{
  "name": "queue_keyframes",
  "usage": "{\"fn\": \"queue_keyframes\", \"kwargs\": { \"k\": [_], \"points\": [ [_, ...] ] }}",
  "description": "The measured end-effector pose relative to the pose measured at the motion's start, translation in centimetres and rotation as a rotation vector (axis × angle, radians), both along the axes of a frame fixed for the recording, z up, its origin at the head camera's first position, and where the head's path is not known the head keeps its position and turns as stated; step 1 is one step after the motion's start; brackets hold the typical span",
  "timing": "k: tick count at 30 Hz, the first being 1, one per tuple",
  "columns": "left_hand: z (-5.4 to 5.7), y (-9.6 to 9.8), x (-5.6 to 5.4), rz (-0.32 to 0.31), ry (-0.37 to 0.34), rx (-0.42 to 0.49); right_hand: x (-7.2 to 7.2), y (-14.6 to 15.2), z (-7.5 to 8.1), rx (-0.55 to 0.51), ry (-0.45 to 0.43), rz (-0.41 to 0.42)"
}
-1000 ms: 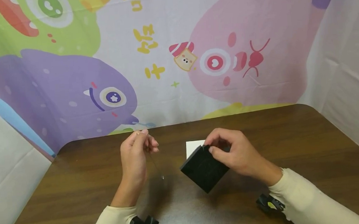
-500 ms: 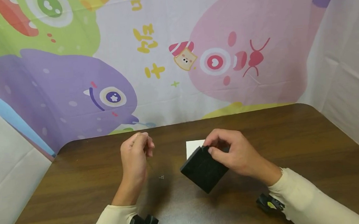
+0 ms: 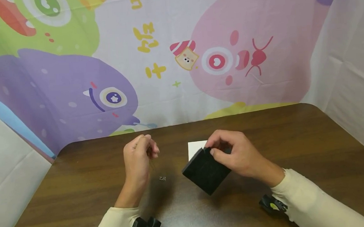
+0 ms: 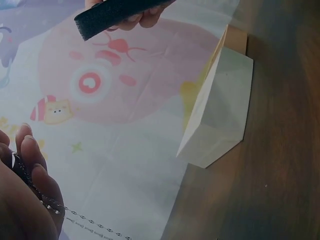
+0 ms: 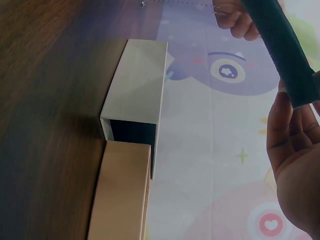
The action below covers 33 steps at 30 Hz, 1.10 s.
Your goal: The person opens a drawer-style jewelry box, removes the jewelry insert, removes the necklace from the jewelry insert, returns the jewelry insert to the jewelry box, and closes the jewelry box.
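My left hand (image 3: 137, 161) pinches a thin silver chain necklace (image 4: 95, 223), whose loop hangs below the fingers. A small shiny pendant (image 3: 162, 178) dangles at its lower end; its shape is too small to tell. In my right hand (image 3: 240, 153) is a square black foam pad (image 3: 207, 172), gripped by its upper corner between thumb and fingers and tilted above the table. The foam's thick edge shows in the right wrist view. The two hands are apart, with the pendant hanging between them.
Behind the foam, a white box sleeve (image 5: 135, 80) with an open end lies on the brown wooden table (image 3: 280, 138). Against that end sits a tan box part (image 5: 120, 192). A cartoon-printed cloth (image 3: 169, 104) rises at the table's back edge.
The left hand has dipped slightly and its fingers have drawn in around the chain. The pendant has swung a little to the left and turned. The right hand and foam pad have barely moved.
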State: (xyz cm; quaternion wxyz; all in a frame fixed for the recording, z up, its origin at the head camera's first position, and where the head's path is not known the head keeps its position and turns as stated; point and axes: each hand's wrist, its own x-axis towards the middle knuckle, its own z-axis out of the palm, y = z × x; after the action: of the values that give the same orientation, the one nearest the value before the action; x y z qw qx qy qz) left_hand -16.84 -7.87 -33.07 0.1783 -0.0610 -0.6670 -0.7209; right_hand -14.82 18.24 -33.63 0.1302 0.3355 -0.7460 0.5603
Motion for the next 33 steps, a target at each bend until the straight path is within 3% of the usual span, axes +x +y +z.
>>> {"fn": "queue_keyframes", "kwargs": {
  "k": [7, 12, 16, 20, 25, 33],
  "points": [
    [-0.21, -0.18, -0.09, -0.011, -0.029, 0.01, 0.04, -0.07, -0.09, 0.009, -0.004, 0.0],
    [-0.03, -0.46, 0.11, -0.067, -0.044, -0.009, 0.03, -0.1, -0.13, 0.014, 0.003, -0.002],
    [0.06, -0.56, 0.11, -0.096, -0.037, -0.088, -0.01, -0.07, -0.11, 0.012, 0.011, -0.007],
    [-0.14, -0.56, 0.05, -0.088, -0.023, -0.221, -0.02, 0.01, -0.18, 0.011, 0.016, -0.01],
    [-0.6, -0.54, 0.04, -0.014, 0.07, -0.44, -0.12, 0.24, -0.26, 0.012, 0.023, -0.022],
    [-0.71, -0.73, -0.14, 0.136, 0.357, -0.681, -0.34, 0.75, 0.15, 0.022, 0.035, -0.048]
  ]
}}
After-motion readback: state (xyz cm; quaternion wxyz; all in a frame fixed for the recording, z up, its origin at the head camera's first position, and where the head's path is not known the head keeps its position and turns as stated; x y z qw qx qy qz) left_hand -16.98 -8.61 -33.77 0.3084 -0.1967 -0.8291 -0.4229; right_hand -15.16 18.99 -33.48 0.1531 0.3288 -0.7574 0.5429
